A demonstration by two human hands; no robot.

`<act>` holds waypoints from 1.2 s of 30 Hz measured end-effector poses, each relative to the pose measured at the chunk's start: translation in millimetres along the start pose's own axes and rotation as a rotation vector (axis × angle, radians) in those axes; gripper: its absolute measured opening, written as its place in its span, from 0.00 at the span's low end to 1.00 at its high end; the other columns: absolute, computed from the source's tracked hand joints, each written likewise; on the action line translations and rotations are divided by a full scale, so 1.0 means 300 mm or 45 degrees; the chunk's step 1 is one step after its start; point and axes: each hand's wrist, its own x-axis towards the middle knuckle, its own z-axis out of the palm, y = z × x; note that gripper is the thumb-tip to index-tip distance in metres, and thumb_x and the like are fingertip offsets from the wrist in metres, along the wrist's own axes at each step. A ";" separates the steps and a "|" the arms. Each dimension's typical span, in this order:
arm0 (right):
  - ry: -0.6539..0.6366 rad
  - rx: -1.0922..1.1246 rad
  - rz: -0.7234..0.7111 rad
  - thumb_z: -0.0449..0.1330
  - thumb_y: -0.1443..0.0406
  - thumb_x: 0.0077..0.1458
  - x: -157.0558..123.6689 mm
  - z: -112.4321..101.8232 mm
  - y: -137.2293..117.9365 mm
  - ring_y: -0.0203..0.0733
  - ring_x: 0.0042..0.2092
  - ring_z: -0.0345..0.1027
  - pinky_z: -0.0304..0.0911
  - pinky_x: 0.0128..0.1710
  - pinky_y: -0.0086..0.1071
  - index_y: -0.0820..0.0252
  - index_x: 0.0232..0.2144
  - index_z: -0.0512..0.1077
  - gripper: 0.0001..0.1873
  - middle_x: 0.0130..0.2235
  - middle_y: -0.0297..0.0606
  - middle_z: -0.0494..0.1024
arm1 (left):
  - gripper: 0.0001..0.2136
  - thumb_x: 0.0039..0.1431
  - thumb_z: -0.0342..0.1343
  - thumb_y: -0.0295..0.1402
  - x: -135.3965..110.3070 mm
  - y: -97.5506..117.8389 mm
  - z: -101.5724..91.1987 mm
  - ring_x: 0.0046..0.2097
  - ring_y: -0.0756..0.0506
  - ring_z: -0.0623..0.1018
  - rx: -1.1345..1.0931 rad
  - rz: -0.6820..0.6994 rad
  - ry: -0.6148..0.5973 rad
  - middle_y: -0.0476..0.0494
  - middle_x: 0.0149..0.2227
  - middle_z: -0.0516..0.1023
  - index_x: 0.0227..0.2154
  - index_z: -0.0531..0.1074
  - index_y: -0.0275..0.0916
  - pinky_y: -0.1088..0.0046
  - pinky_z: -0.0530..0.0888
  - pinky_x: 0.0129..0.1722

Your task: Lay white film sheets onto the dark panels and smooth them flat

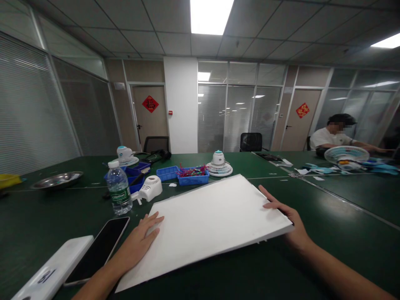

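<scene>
A large flat white rectangular board or stack of sheets lies tilted in front of me, its right end raised off the table. Small bits stick out under its lower right edge, too small to make out. My left hand rests on its left side, fingers stretched out over the top surface. At the right edge, my right hand grips the board, some fingers on top and the rest hidden behind or beneath it. Left of my left hand lie a dark-screened phone and a white slab-like device with a label.
Behind the board stand a water bottle, a white plastic housing, a blue tray of coloured wires and a white fan part. A metal dish sits far left. Another person sits at far right.
</scene>
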 end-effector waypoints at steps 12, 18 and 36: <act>-0.170 -0.470 -0.349 0.68 0.54 0.51 0.045 -0.104 0.069 0.59 0.55 0.71 0.66 0.51 0.48 0.53 0.39 0.78 0.15 0.52 0.47 0.78 | 0.24 0.54 0.55 0.46 0.009 -0.021 -0.070 0.62 0.34 0.72 -0.601 -0.219 0.199 0.42 0.58 0.78 0.49 0.80 0.40 0.51 0.62 0.65; 0.163 -0.484 -0.239 0.62 0.50 0.57 0.080 -0.156 0.100 0.54 0.48 0.74 0.68 0.51 0.48 0.55 0.38 0.77 0.17 0.44 0.44 0.81 | 0.23 0.57 0.55 0.48 -0.003 -0.014 -0.087 0.61 0.35 0.73 -0.648 -0.065 0.238 0.42 0.59 0.77 0.51 0.77 0.42 0.53 0.65 0.64; -0.006 -1.598 -1.352 0.67 0.66 0.53 -0.011 -0.049 -0.026 0.55 0.60 0.66 0.55 0.63 0.54 0.51 0.64 0.58 0.39 0.61 0.44 0.70 | 0.13 0.63 0.51 0.39 -0.079 0.105 -0.100 0.53 0.40 0.77 -0.208 0.433 0.266 0.41 0.53 0.78 0.48 0.75 0.46 0.66 0.73 0.54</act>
